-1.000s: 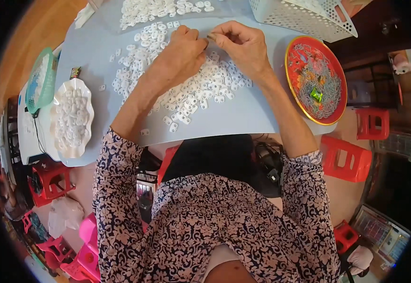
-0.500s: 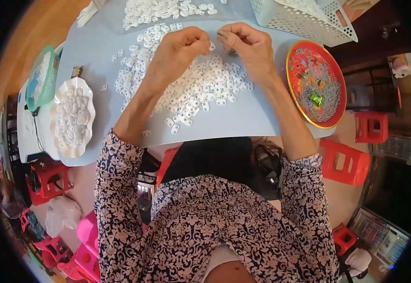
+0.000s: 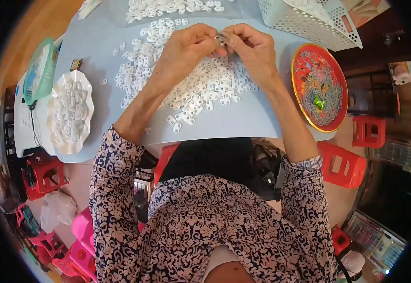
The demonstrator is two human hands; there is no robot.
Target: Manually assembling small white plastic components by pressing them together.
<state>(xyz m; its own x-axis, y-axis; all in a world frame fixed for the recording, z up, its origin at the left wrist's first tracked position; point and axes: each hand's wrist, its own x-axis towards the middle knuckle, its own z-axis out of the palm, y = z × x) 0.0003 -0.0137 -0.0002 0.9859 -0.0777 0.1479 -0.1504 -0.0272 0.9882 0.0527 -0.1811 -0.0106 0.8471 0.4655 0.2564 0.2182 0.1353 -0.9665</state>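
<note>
My left hand (image 3: 186,49) and my right hand (image 3: 251,47) meet fingertip to fingertip above a spread of small white plastic pieces (image 3: 193,92) on a pale blue sheet (image 3: 243,120). Between the fingertips is one small white piece (image 3: 218,38), pinched from both sides. A scalloped white dish (image 3: 71,113) at the left holds more white pieces. A round red tray (image 3: 319,87) at the right holds small metal parts and a green bit.
A white perforated basket (image 3: 309,21) stands at the back right. More white pieces (image 3: 167,7) lie at the far edge. A green-rimmed container (image 3: 38,70) sits far left. Red stools (image 3: 344,165) and pink stools (image 3: 80,236) stand on the floor.
Both hands have drifted slightly away from me, toward the far side of the sheet, still joined at the fingertips over the white pieces.
</note>
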